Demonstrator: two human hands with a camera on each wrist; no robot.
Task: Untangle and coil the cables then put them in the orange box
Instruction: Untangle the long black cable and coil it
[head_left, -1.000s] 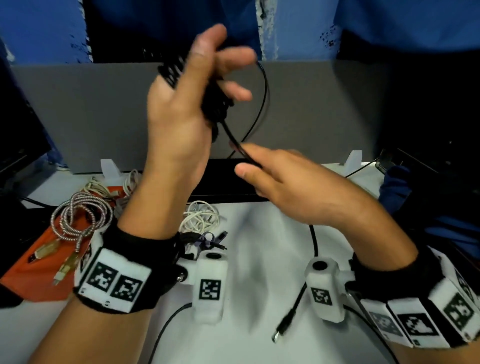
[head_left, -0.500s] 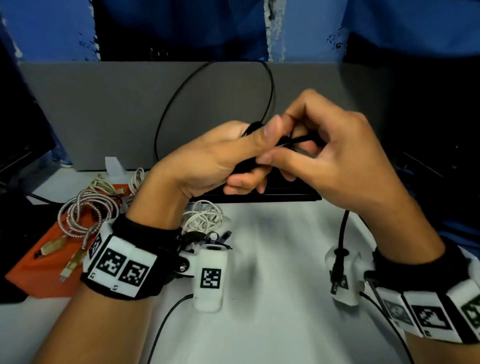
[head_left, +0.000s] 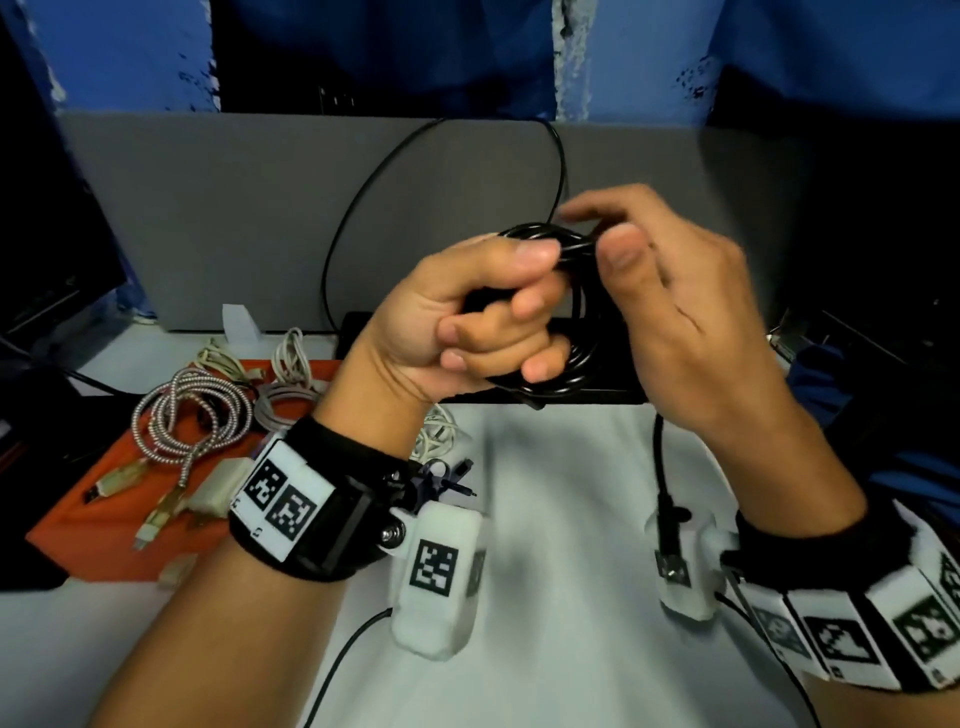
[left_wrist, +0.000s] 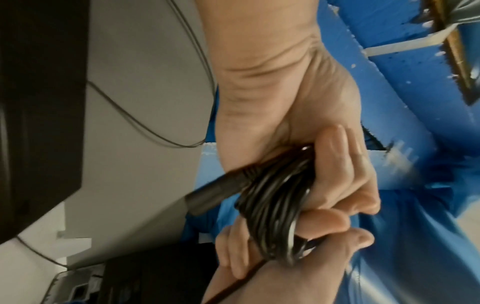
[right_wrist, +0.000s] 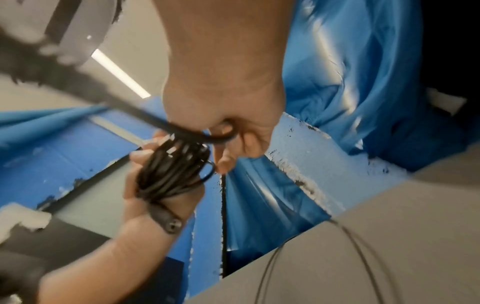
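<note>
My left hand (head_left: 493, 322) grips a coil of black cable (head_left: 576, 358) in front of me, above the white table; its fingers curl round the bundled turns (left_wrist: 275, 211). At the top of the coil my right hand (head_left: 618, 249) pinches one strand between thumb and fingers (right_wrist: 221, 139). A wide loose loop (head_left: 358, 208) rises behind the hands. The cable's free end hangs under my right hand, with its plug (head_left: 667, 525) by the wrist. The orange box (head_left: 104, 530) lies at the left and holds a braided cable (head_left: 192, 410) and pale cables.
A white cable coil (head_left: 439, 431) and small black connectors (head_left: 452, 475) lie on the table (head_left: 561, 649) behind my left wrist. A flat black device (head_left: 597, 397) sits under the hands. A grey partition (head_left: 234, 208) closes the back.
My left hand came down from high up with the coil. My right hand rose to meet it and now pinches a strand. The plug end lifted off the table.
</note>
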